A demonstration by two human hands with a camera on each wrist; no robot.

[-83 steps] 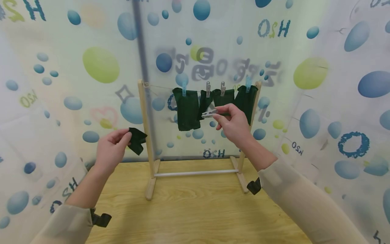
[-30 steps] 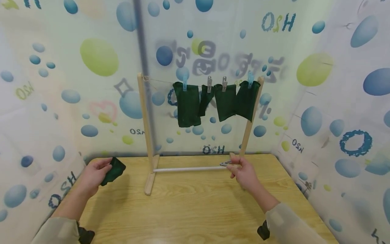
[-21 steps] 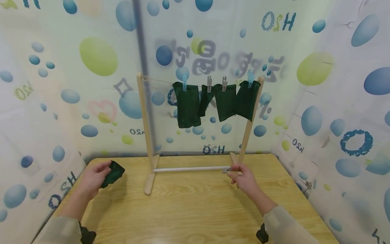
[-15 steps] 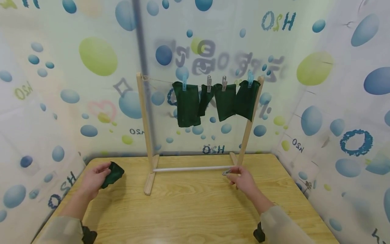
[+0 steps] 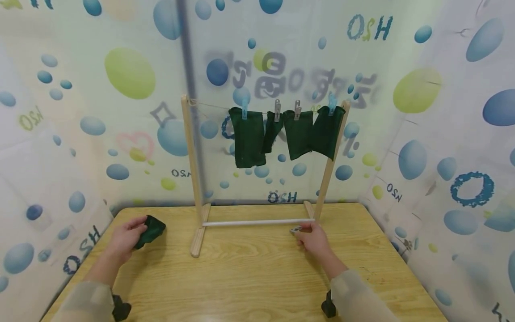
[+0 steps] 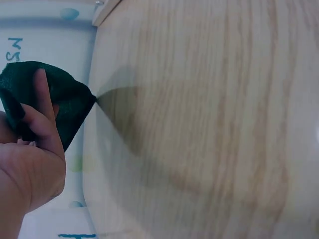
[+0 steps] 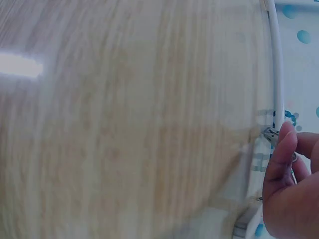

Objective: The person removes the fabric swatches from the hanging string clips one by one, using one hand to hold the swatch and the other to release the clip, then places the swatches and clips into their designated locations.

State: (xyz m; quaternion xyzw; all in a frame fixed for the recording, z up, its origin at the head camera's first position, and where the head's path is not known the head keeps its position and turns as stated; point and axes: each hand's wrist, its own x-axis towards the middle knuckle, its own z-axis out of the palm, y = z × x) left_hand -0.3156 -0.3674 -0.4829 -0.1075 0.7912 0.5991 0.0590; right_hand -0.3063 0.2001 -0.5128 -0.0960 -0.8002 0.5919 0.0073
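My left hand [image 5: 124, 238] pinches a small dark green cloth [image 5: 150, 231] above the table's left side; the left wrist view shows the cloth [image 6: 70, 97] bunched between thumb and fingers, one corner pointing out. Over on the right, my right hand [image 5: 315, 241] holds a grey clothespin [image 5: 296, 230] between thumb and fingers, just in front of the white crossbar. In the right wrist view the clothespin [image 7: 271, 133] is partly hidden by the fingertips. Several dark green cloth pieces [image 5: 249, 141] hang from the line, held by blue clothespins [image 5: 244, 108] and grey clothespins [image 5: 277, 111].
The line runs between two wooden posts [image 5: 191, 156] of a small drying rack. A white crossbar [image 5: 257, 222] joins its feet low down. The rack stands at the back of a wood-grain table [image 5: 241, 277], with a patterned curtain [image 5: 132, 134] on three sides.
Both hands have come down from near the rack, the left with its cloth and the right with its clothespin. Over the last half second the right hand has shifted slightly left and lower.
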